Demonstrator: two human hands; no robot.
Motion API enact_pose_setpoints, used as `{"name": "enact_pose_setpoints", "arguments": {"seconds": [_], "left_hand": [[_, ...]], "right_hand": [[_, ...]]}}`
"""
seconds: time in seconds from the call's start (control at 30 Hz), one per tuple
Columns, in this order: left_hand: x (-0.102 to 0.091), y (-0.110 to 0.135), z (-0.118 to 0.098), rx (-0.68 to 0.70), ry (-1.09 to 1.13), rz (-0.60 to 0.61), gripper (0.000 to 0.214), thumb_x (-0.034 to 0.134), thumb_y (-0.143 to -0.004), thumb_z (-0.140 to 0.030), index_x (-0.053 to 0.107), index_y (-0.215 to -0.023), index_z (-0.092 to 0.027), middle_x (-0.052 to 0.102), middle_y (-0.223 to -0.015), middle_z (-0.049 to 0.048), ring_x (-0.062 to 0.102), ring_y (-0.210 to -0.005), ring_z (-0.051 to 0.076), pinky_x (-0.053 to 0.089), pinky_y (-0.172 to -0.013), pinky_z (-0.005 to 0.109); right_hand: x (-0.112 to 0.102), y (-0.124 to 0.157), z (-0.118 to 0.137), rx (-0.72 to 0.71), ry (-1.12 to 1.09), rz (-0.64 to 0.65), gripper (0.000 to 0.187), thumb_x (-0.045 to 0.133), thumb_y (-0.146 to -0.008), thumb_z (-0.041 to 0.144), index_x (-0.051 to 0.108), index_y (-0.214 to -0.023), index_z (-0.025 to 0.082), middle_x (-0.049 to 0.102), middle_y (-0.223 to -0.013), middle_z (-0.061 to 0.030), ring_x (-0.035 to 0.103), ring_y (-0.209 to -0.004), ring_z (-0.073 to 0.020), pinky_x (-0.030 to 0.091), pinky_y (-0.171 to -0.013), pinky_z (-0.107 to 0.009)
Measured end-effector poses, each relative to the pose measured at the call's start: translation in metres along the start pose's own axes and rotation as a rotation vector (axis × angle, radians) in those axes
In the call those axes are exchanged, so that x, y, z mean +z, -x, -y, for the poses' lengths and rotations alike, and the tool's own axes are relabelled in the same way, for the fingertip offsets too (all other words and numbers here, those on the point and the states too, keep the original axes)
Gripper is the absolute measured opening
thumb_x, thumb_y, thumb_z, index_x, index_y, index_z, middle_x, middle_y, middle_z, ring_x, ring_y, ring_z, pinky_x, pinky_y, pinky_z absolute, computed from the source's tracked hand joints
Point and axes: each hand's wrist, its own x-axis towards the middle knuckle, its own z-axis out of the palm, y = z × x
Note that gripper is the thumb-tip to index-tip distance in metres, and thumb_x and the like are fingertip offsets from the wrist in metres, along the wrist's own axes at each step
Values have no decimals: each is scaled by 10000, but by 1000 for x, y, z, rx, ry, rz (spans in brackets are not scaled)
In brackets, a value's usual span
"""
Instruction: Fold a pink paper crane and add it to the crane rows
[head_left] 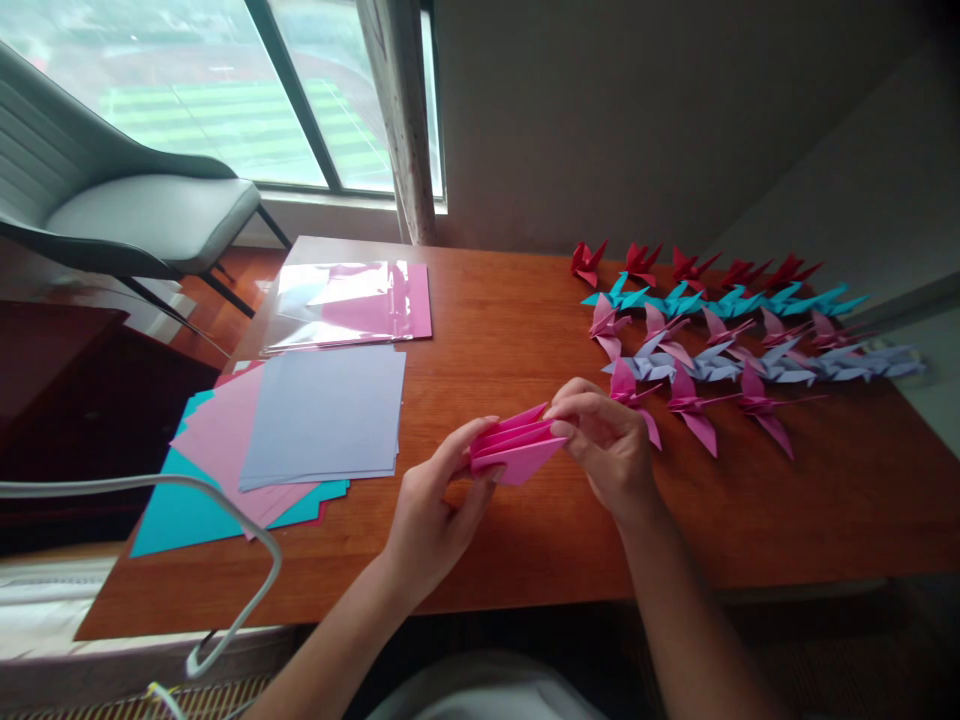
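The left hand (431,510) and right hand (607,440) pinch a half-folded pink paper (514,450) just above the tabletop (525,320). Finished paper cranes (720,340) lie in rows at right, and unfolded sheets (322,410) are stacked at left.

A: Where's the light from?
B: Daylight through the window (225,90), blown out white; glare on the plastic sleeve (345,300).
A: Sharp?
B: The pink folded paper (514,450) is; far cranes (862,360) seem soft, corners dark and stretched.
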Motion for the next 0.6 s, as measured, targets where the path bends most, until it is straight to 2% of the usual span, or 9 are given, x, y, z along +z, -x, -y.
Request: {"name": "enact_pose_setpoints", "arguments": {"seconds": [0.27,0.4,0.6], "left_hand": [[-1,0,-1,-5,-17,16,373,621,-949,-248,581,-1320,-234,715,-1285,83,750,-985,188,582,-840,241],[-2,0,-2,10,-30,34,369,614,-957,-243,569,-1323,-221,715,-1285,80,748,-982,173,578,-832,221],[-6,-4,-1,103,-69,55,365,596,-958,-191,565,-1322,-194,752,-1188,77,749,-959,147,571,-826,192]], "right_hand": [[1,-1,1,-14,4,4,111,699,-890,201,734,-950,288,597,-870,-21,548,-792,-176,424,-664,-317],[-3,-1,1,-47,77,10,97,696,-885,188,732,-916,273,584,-862,-23,547,-793,-180,435,-666,-322],[-13,-3,3,-67,187,100,115,695,-878,175,734,-945,260,587,-912,-26,557,-808,-176,449,-673,-326]]}}
